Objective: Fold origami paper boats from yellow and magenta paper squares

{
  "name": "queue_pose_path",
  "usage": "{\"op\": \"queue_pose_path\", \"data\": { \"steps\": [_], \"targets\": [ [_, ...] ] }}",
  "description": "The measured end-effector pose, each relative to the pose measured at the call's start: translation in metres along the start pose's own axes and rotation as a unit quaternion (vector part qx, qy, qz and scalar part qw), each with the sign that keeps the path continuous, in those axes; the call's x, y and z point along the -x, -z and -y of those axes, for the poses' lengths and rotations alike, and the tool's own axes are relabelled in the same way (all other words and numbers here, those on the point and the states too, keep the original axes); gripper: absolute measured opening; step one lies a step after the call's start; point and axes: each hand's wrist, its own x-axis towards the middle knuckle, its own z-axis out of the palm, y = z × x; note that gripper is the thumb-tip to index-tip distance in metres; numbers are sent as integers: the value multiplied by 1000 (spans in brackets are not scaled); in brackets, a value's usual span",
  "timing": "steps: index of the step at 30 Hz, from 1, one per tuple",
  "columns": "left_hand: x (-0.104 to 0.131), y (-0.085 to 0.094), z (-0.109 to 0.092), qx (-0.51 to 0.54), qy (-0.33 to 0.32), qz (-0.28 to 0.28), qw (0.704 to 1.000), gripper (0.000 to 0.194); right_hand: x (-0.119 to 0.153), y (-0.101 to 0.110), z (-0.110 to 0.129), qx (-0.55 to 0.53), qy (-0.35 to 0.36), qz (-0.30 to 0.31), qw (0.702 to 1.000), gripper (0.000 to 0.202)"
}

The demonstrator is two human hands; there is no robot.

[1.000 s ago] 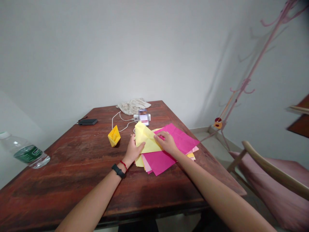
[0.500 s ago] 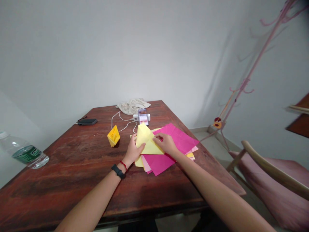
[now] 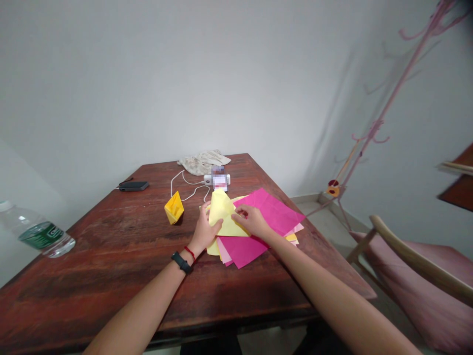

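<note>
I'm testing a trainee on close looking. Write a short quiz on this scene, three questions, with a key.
1. True or false: the folded shape is to the left of the pale yellow paper.
2. Which touches that paper: the left hand, the right hand, or both?
A) left only
B) right only
C) both
3. Fill in the colour: the label on the bottle is mainly ____.

Key: 1 true; 2 C; 3 green.

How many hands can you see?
2: the left hand holds the left side of the pale yellow paper, and the right hand pinches its right side, over the bright pink sheet.
</note>
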Motion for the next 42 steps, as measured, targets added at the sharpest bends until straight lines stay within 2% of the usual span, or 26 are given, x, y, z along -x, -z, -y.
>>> {"op": "queue_pose_path", "data": {
  "steps": [3, 6, 10, 14, 16, 23, 30, 36, 42],
  "targets": [
    [0, 1, -1, -6, -13, 15, 1000, 79, 0, 0, 1, 4, -1, 6, 1000, 15],
    [0, 2, -1, -42, -31, 9, 999, 75, 0, 0, 1, 2, 7, 14, 1000, 14],
    [0, 4, -2, -111, -59, -12, 992, 52, 0, 0, -1, -6, 27, 24, 999, 11],
    [0, 4, -7, -154, -62, 4, 986, 22, 0, 1, -2, -16, 40, 41, 998, 11],
    [0, 4, -9, -162, -53, 17, 985, 13, 0, 1, -2, -20, 45, 53, 997, 12],
    [0, 5, -8, -155, -41, 7, 987, 15, 2, 0, -5, -49, 55, 90, 993, 10],
    [0, 4, -10, -135, -38, -1, 990, 17, 1, 0, -8, 31, 19, 36, 999, 18],
    [2, 3, -12, -133, -50, 20, 990, 16, 0, -2, -8, 47, 7, 56, 997, 26],
    [3, 1, -11, -171, -65, 44, 982, 12, 2, -1, -2, 46, -11, 45, 998, 20]
  ]
}}
